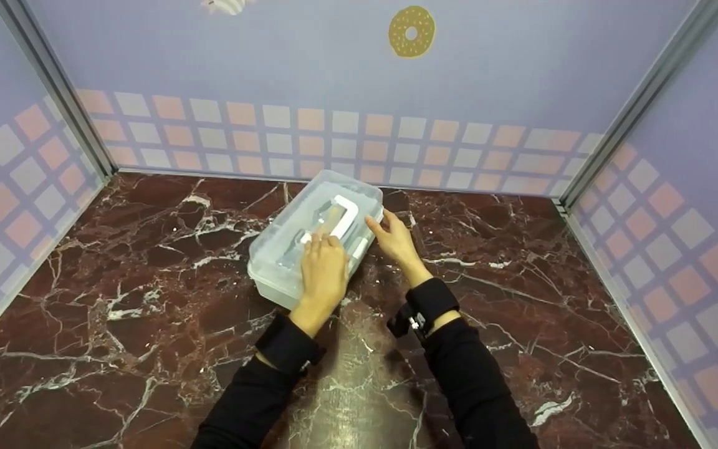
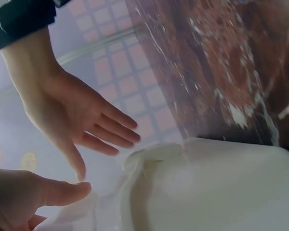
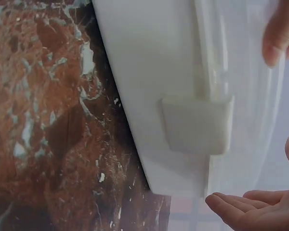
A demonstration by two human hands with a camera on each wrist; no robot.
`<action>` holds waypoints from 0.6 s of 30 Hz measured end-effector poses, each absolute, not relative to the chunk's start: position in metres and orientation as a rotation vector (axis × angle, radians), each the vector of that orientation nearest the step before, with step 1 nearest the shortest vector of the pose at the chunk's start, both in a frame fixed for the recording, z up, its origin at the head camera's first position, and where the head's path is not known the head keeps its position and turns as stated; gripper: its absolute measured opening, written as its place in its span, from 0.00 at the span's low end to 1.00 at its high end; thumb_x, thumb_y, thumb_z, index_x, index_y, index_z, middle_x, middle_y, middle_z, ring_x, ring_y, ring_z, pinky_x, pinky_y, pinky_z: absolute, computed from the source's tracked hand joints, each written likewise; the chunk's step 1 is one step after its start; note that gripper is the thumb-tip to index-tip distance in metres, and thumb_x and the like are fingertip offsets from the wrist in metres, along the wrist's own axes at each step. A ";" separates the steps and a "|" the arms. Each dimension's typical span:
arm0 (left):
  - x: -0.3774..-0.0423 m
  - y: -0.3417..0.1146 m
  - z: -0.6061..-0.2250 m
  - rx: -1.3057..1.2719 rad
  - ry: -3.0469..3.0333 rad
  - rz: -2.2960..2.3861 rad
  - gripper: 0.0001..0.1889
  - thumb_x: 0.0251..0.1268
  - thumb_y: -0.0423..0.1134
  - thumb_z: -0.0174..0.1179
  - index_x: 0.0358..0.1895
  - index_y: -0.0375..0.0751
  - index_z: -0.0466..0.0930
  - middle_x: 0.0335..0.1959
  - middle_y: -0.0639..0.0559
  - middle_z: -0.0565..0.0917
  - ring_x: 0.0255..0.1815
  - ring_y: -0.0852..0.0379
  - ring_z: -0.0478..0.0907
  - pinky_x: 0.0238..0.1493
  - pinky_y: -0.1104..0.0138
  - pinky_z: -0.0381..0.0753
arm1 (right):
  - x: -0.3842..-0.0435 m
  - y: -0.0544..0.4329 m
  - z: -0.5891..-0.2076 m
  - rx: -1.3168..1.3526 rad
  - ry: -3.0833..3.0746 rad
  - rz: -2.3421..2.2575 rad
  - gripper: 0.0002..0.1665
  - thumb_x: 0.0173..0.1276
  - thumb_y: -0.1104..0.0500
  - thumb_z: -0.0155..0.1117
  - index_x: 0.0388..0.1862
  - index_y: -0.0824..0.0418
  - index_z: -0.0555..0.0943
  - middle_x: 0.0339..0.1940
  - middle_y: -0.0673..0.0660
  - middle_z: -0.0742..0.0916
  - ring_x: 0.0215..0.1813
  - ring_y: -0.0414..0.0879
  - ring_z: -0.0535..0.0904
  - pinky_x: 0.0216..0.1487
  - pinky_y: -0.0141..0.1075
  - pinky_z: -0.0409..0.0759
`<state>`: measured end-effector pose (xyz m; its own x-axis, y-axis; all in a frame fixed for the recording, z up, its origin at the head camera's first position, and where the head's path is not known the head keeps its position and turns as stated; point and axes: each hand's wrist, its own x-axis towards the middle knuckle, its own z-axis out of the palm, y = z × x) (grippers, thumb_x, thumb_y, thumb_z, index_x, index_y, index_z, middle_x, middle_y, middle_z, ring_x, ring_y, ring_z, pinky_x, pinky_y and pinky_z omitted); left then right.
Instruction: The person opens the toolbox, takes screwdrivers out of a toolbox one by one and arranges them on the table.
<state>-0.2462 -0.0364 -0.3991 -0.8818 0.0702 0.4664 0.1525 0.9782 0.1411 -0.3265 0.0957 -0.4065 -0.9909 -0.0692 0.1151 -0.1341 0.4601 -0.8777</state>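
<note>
A translucent plastic storage box [image 1: 272, 246] with a white handle [image 1: 348, 212] on its lid sits slantwise on the table. My left hand [image 1: 325, 265] is over the lid, its fingers bent down at the near end of the handle. In the left wrist view its thumb [image 2: 65, 192] stretches along the lid; I cannot tell whether its fingers are curled round the handle. At the box's far right side is my right hand [image 1: 396, 237], fingers extended, fingertips right at the rim. A wide latch [image 3: 197, 125] lies over the seam between lid and body in the right wrist view.
The box stands on a dark red marbled tabletop [image 1: 147, 299], near the back wall [image 1: 334, 75]. Patterned panels close in the left side [image 1: 10, 168] and the right side [image 1: 677, 237]. Pale shapes show dimly through the lid.
</note>
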 end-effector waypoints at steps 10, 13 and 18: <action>-0.230 -0.010 -0.402 -0.169 -2.498 -0.086 0.13 0.45 0.31 0.62 0.34 0.25 0.75 0.39 0.34 0.80 0.43 0.42 0.77 0.46 0.59 0.73 | -0.320 0.092 -0.404 0.157 -2.588 1.574 0.37 0.62 0.52 0.56 0.63 0.73 0.59 0.59 0.70 0.70 0.59 0.58 0.66 0.59 0.43 0.64; -0.227 -0.005 -0.403 -0.173 -2.472 -0.063 0.11 0.46 0.30 0.60 0.33 0.24 0.76 0.39 0.34 0.80 0.42 0.43 0.77 0.45 0.59 0.74 | -0.318 0.092 -0.404 0.164 -2.591 1.563 0.38 0.59 0.56 0.58 0.63 0.74 0.57 0.59 0.70 0.70 0.59 0.58 0.66 0.58 0.43 0.65; -0.221 -0.006 -0.399 -0.272 -2.534 -0.128 0.17 0.49 0.37 0.62 0.36 0.23 0.77 0.41 0.33 0.79 0.45 0.43 0.76 0.45 0.60 0.74 | -0.316 0.092 -0.404 0.159 -2.614 1.499 0.39 0.57 0.61 0.57 0.64 0.75 0.55 0.59 0.71 0.69 0.59 0.59 0.66 0.57 0.43 0.66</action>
